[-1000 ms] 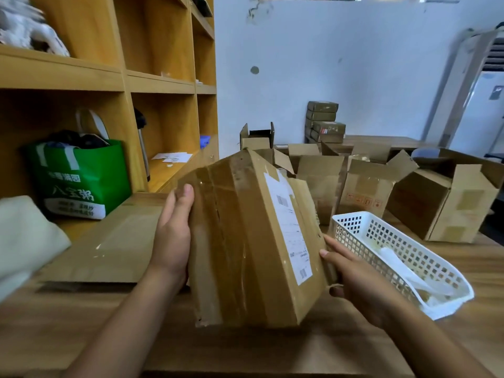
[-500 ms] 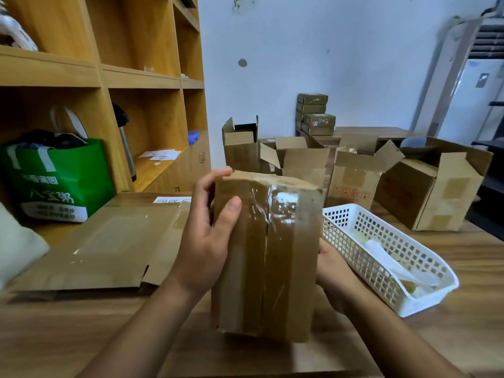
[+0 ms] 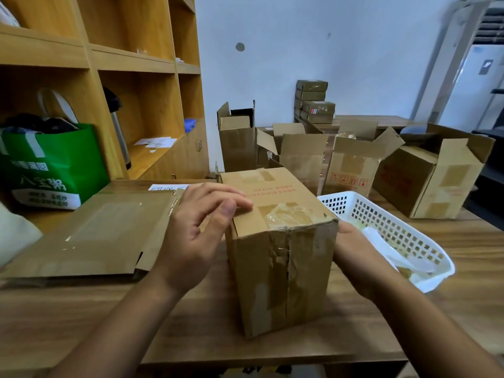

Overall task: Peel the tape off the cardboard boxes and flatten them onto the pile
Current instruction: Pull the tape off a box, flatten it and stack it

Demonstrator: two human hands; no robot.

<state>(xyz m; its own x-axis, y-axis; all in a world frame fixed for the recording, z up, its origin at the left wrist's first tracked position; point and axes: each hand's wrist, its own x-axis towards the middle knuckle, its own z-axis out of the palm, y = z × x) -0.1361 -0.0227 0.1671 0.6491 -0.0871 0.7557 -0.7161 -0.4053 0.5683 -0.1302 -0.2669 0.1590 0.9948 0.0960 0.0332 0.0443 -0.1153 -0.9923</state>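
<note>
Pale wooden tabletop (image 3: pixel 463 257) is being shown in the head view, and a sealed brown cardboard box (image 3: pixel 281 257) is being stood upright at lower centre of the frame. It is being steadied from both sides, probably so that it is not tipped while its tape is being worked. The left hand (image 3: pixel 196 236) is being rested at the box's top left corner, with fingers loosely bent, fingertips on the top face and the thumb against the edge, just beside a wrinkled patch of clear tape (image 3: pixel 289 214); nothing is being gripped by it. The right hand (image 3: pixel 351 257) is being pressed to the box's right side. Its fingers are being hidden by the box, so whether they are curled cannot be told.

At the left of the frame, a pile of flattened brown cardboard (image 3: pixel 90 236) is being kept flat on the table, likely as the destination. At the right, a white perforated plastic basket (image 3: pixel 395 230) is being kept just beside the right hand, seemingly for peeled tape. Several opened cardboard boxes (image 3: pixel 351 162) are being left waiting behind.
</note>
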